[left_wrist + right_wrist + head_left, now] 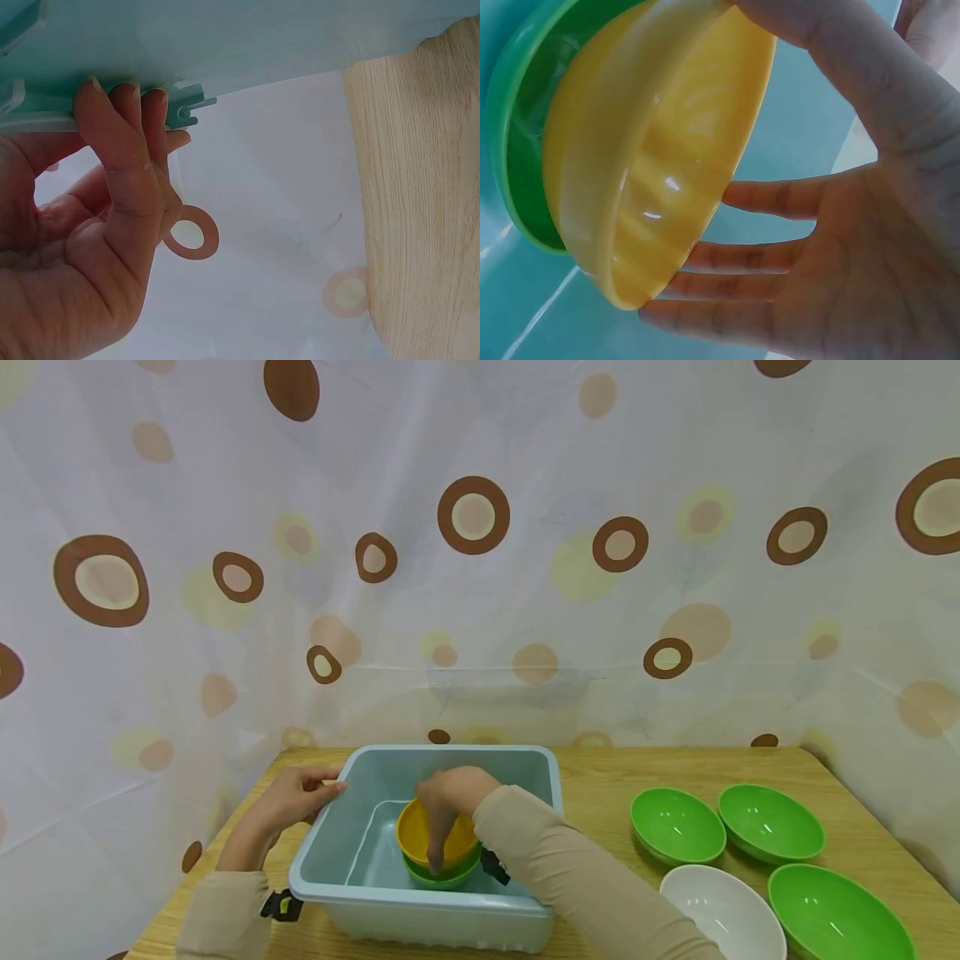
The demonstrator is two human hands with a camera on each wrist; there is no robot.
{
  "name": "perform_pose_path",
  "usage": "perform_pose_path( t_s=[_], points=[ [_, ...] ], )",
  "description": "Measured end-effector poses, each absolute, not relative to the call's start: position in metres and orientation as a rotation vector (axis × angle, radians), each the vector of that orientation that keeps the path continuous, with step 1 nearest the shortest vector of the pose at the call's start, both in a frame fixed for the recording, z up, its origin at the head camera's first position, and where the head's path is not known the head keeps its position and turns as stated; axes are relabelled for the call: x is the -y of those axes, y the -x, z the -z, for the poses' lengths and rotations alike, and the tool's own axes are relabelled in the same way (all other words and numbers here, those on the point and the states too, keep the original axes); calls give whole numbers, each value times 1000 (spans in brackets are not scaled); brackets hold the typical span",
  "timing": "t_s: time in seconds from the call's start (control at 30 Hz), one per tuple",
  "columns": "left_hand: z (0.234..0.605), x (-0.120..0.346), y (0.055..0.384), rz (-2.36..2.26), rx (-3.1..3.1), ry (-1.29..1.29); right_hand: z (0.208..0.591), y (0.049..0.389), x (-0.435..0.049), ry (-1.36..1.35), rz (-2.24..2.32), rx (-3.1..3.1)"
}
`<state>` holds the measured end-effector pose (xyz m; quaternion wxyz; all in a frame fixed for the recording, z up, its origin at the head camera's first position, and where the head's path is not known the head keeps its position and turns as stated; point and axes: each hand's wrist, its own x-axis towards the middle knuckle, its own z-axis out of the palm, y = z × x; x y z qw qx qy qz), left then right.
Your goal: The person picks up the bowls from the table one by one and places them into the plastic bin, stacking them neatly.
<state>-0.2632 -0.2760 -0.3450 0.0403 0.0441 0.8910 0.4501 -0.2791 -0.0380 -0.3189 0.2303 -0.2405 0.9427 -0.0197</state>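
A light blue plastic basin stands on the wooden table. My left hand grips its left rim, with the fingers curled under the edge in the left wrist view and the thumb on top. Inside the basin my right hand holds a yellow bowl by its rim, thumb on one side and fingertips spread along the other. The yellow bowl sits tilted over a green bowl, which lies on the basin floor and is partly hidden beneath it.
On the table to the right are three more green bowls, one nearer the basin, one behind and one in front. A white bowl lies among them. A patterned curtain hangs behind the table.
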Motion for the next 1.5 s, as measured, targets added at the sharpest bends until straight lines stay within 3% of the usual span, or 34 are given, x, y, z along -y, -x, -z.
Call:
perform_pose_path(
  t_s=[1.5],
  points=[
    [342,276,261,-1391,-2694,-172,337,276,43,705,-61,-2615]
  ],
)
